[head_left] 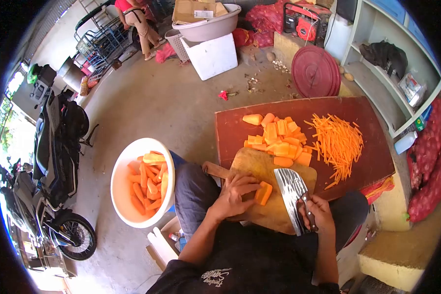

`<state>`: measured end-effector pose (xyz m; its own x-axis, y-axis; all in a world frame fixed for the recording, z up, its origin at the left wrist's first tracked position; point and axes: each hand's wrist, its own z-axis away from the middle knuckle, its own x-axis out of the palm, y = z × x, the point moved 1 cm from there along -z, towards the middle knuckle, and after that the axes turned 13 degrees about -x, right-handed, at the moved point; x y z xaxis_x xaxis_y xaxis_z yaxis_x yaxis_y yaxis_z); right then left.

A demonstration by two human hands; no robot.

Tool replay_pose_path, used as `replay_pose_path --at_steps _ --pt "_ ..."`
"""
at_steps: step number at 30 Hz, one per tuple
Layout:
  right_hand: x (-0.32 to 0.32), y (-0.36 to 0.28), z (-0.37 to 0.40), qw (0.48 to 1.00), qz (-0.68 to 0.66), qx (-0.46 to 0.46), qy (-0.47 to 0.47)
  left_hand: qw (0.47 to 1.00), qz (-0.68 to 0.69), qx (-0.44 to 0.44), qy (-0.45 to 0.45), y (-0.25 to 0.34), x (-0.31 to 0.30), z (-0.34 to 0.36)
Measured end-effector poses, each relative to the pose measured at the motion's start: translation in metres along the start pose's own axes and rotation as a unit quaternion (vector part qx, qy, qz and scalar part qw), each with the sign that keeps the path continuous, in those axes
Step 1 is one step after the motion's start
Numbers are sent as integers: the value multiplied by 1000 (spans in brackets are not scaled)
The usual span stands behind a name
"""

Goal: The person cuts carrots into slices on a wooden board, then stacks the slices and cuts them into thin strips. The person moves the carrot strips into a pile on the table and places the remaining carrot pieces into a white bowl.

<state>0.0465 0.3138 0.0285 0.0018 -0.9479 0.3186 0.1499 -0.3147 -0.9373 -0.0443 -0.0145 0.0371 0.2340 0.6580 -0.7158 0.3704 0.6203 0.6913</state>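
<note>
A wooden cutting board [250, 166] with a handle lies across my lap and the red table edge. On it is a thick carrot piece [263, 193], its left end held by the fingertips of my left hand [234, 196]. My right hand [317, 213] grips the dark handle of a broad cleaver [291, 193]; the blade rests over the board's right side, apart from the carrot piece. Beyond the board, chunky carrot blocks [281, 137] are heaped on the red table [235, 117]. Thin carrot strips [340, 144] form a pile to their right.
At my left stands a white bucket [117, 186] of peeled carrots [149, 183]. Motorcycles [59, 127] are parked farther left. A shelf [377, 88], a round red lid [316, 72] and red net sacks [428, 161] are at the right. Another person [139, 27] stands at the back.
</note>
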Motion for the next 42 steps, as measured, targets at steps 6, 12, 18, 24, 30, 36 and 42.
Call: replay_pose_path --at_steps 6,12,18,24,30,36,42 --pt "16 -22 12 991 126 -19 -34 999 -34 29 -11 -8 6 6" --pt "69 -44 15 941 317 -74 -95 994 -51 74 54 -1 28 8" --pt "93 -51 1 908 382 -101 -140 992 -87 72 50 9 37 12" --pt "86 -48 7 903 387 -111 -152 987 -103 99 71 10 44 16" --pt "99 -53 40 874 462 -50 -142 981 -152 118 27 14 35 15" --pt "104 -55 62 847 508 -87 -130 980 -155 120 44 22 35 13" --pt "101 -56 64 843 511 -91 -142 985 -132 108 35 23 40 15"
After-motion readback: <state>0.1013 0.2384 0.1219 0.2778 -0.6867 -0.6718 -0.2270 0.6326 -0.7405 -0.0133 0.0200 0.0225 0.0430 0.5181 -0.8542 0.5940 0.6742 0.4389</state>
